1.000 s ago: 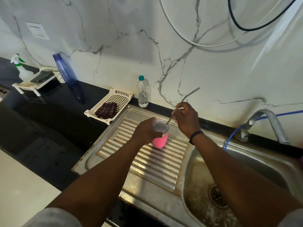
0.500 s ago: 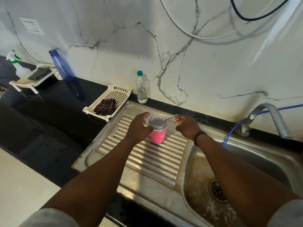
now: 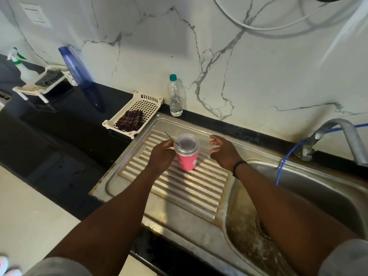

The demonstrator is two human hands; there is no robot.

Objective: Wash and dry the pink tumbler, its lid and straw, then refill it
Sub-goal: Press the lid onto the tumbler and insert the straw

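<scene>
The pink tumbler (image 3: 188, 161) stands upright on the ribbed steel drainboard (image 3: 179, 188). Its clear lid (image 3: 187, 144) is on top, and the metal straw (image 3: 171, 137) pokes through it, leaning up and to the left. My left hand (image 3: 161, 154) holds the tumbler's left side just under the lid. My right hand (image 3: 224, 151) hovers a short way to the right of the tumbler, fingers loosely bent and holding nothing.
The sink basin (image 3: 298, 196) and tap (image 3: 338, 134) with a blue hose (image 3: 286, 156) lie to the right. A small water bottle (image 3: 175, 96) stands by the wall. A white basket (image 3: 147, 104) holds a dark cloth (image 3: 130, 120). A blue bottle (image 3: 76, 66) stands far left.
The straw has gone down through the lid and now leans left. My right hand has let go of it and drawn away to the right. The tumbler stands on the drainboard.
</scene>
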